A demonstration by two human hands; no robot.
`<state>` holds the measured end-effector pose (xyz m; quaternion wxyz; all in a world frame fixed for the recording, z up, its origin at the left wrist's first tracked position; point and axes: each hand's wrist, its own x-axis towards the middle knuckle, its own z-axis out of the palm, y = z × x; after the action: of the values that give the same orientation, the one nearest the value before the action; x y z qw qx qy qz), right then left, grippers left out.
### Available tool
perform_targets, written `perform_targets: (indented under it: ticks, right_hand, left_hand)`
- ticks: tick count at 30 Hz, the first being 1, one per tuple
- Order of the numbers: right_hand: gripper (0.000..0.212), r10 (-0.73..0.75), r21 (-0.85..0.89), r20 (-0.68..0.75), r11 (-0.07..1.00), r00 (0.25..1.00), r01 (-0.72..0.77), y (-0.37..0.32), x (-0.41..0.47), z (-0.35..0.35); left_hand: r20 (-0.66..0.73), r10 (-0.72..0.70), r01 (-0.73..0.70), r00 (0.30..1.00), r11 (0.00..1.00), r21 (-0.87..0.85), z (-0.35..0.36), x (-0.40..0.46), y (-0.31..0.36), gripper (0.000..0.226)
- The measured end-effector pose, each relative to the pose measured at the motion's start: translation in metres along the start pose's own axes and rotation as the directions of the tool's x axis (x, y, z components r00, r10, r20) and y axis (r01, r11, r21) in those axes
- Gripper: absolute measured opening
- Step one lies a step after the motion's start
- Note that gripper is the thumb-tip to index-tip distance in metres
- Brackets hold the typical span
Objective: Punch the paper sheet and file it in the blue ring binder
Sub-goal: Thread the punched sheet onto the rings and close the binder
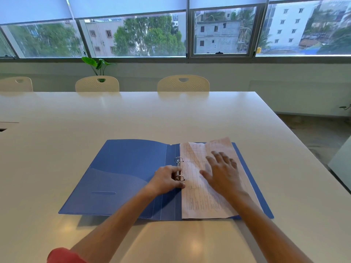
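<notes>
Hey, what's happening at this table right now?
A person is filing a sheet in an open blue binder that lies flat on a white table. The sheet, printed with a grid, already sits on the right half with its left edge at the two metal rings. The left hand is at the rings, its fingers around the nearer one. The right hand lies flat on the sheet, fingers spread. I see no hole punch.

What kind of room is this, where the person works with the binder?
Most likely an office meeting room. A long white table has matching cream chairs pushed in along its far side, and a wide band of windows with roller blinds looks out on neighbouring buildings from an upper floor.
</notes>
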<state>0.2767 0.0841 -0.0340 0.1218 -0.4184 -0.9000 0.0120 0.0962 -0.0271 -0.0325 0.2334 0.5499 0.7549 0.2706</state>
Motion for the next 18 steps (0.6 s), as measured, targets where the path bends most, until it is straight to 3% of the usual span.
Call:
perform_targets:
  ticks: [7,18]
  right_hand:
    - [0.063,-0.059,0.098,0.15,0.994,0.987,0.045,-0.001,-0.002,0.017]
    - [0.065,-0.049,0.122,0.16,0.992,0.986,0.029,0.002,-0.003,0.025]
  left_hand:
    - [0.005,0.01,-0.01,1.0,0.999,-0.045,-0.001,-0.001,-0.001,0.057]
    - [0.018,0.01,-0.009,1.0,0.999,-0.039,-0.018,0.003,-0.002,0.038]
